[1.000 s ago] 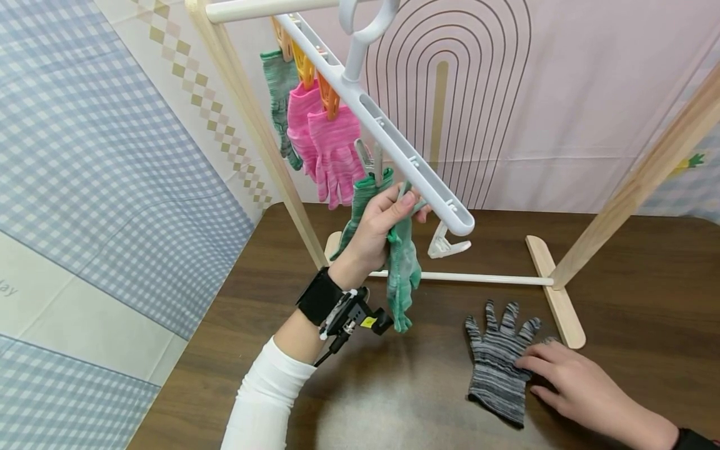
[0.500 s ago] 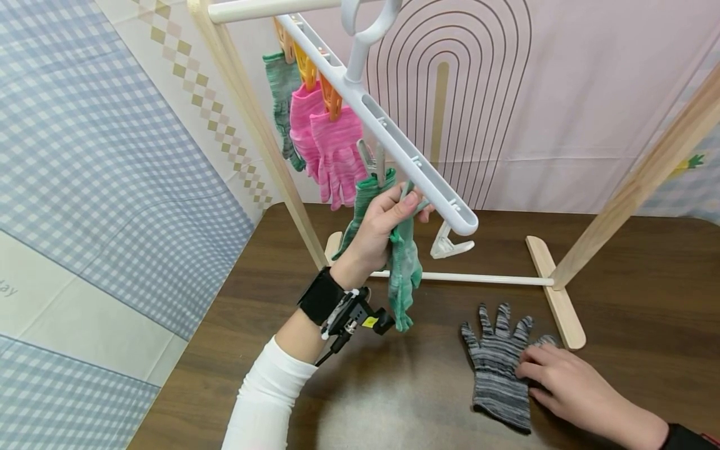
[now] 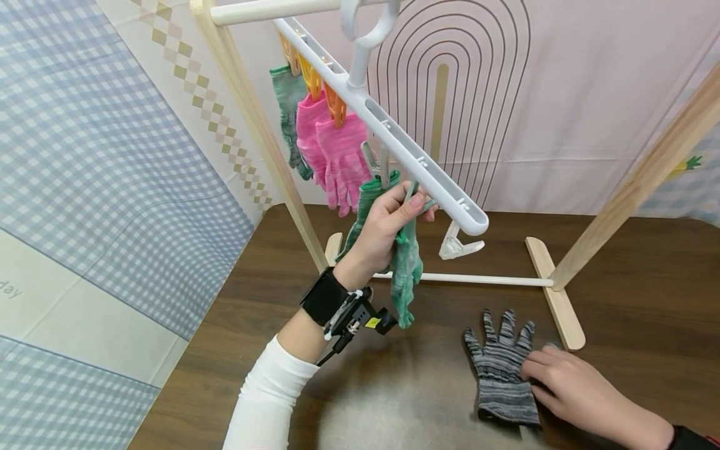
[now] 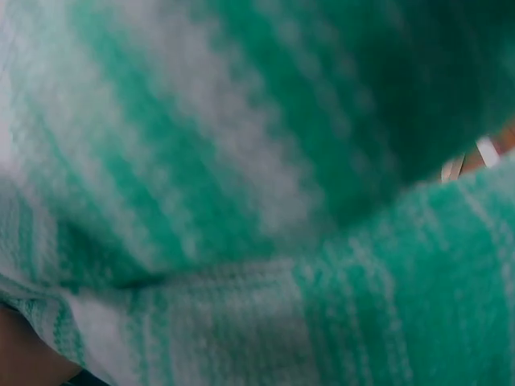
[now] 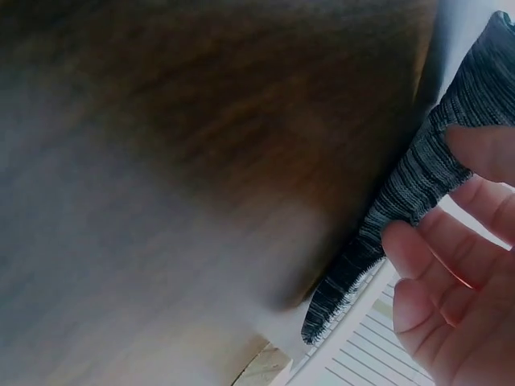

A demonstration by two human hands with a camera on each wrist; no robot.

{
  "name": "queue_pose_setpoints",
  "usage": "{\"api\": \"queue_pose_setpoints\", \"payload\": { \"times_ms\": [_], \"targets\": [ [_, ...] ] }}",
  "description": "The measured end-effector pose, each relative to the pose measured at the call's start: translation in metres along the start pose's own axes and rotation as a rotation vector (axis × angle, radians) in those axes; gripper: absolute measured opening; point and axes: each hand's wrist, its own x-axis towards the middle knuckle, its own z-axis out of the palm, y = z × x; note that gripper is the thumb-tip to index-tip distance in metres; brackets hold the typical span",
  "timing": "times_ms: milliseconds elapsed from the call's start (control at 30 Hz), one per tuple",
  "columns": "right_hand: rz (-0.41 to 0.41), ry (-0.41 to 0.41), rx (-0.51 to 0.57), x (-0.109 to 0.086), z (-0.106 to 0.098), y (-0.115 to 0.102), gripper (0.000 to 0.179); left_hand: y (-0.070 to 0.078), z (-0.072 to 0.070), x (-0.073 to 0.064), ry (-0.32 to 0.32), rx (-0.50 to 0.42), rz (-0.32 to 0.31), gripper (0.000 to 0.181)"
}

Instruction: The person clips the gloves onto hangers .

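Note:
My left hand (image 3: 382, 231) is raised under the near half of a white hanger (image 3: 394, 134), its thumb and fingers pinching a pale green clothespin (image 3: 413, 189). Below that clothespin hangs a green glove (image 3: 406, 275), whose striped knit fills most of the left wrist view. Another green glove (image 3: 368, 200) hangs behind the hand from a grey clothespin (image 3: 375, 164). Down on the table, my right hand (image 3: 579, 381) pinches the side of a grey-and-black striped glove (image 3: 503, 369). In the right wrist view, thumb and fingertips (image 5: 406, 249) meet the striped knit.
Pink gloves (image 3: 340, 156) and a darker green glove (image 3: 289, 112) hang from orange and yellow clothespins farther along the hanger. A white clip (image 3: 458, 244) dangles at its near end. The wooden rack (image 3: 635, 181) stands on the brown table (image 3: 439, 387).
The striped glove has shifted and turned a little on the table, with the right hand at its side. The hanger and hung gloves have swung slightly right and down. The left hand keeps its pinch.

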Motion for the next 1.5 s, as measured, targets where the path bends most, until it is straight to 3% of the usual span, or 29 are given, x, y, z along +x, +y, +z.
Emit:
{"api": "queue_pose_setpoints", "payload": {
  "times_ms": [67, 167, 267, 400, 467, 600, 667, 733, 833, 967, 1033, 1133, 1233, 1367, 1500],
  "targets": [
    [0.008, 0.003, 0.015, -0.001, 0.000, 0.000, 0.035, 0.000, 0.000, 0.000, -0.002, 0.011, 0.015, 0.038],
    [0.020, 0.000, 0.028, -0.002, 0.000, 0.000, 0.012, 0.000, 0.000, 0.001, 0.000, 0.025, 0.032, 0.038],
    [0.019, 0.011, 0.036, -0.002, 0.000, 0.000, 0.007, 0.002, 0.000, 0.000, 0.006, 0.031, 0.037, 0.037],
    [0.009, 0.052, 0.037, -0.001, 0.000, 0.000, 0.030, 0.003, 0.001, 0.000, 0.015, 0.031, 0.049, 0.036],
    [0.011, 0.066, 0.041, -0.001, -0.001, -0.001, 0.033, 0.004, 0.002, 0.000, 0.018, 0.028, 0.054, 0.035],
    [0.032, 0.072, 0.044, 0.000, -0.003, -0.002, 0.009, 0.007, 0.005, 0.000, 0.034, 0.040, 0.050, 0.014],
    [0.052, 0.069, 0.047, 0.000, -0.004, -0.003, 0.013, 0.010, 0.006, 0.000, 0.049, 0.051, 0.037, 0.004],
    [0.066, 0.073, 0.047, 0.000, -0.005, -0.004, 0.020, 0.013, 0.008, 0.000, 0.062, 0.065, 0.023, 0.014],
    [0.073, 0.104, 0.054, 0.001, -0.006, -0.004, 0.007, 0.015, 0.009, 0.000, 0.074, 0.075, 0.010, 0.015],
    [0.060, 0.176, 0.066, 0.004, -0.007, -0.005, 0.036, 0.015, 0.009, 0.001, 0.071, 0.079, 0.006, 0.016],
    [0.054, 0.205, 0.074, 0.006, -0.007, -0.006, 0.040, 0.014, 0.009, 0.001, 0.064, 0.073, 0.008, 0.018],
    [0.059, 0.230, 0.086, 0.007, -0.009, -0.007, 0.039, 0.013, 0.008, 0.001, 0.050, 0.061, 0.016, 0.018],
    [0.068, 0.250, 0.091, 0.008, -0.010, -0.008, 0.039, 0.011, 0.007, 0.000, 0.036, 0.051, 0.029, 0.007],
    [0.062, 0.286, 0.068, 0.008, -0.012, -0.009, 0.039, 0.009, 0.006, 0.000, 0.024, 0.054, 0.049, 0.023],
    [0.063, 0.323, 0.060, 0.010, -0.016, -0.009, 0.037, 0.010, 0.007, 0.001, 0.017, 0.073, 0.059, 0.012]
  ]
}}
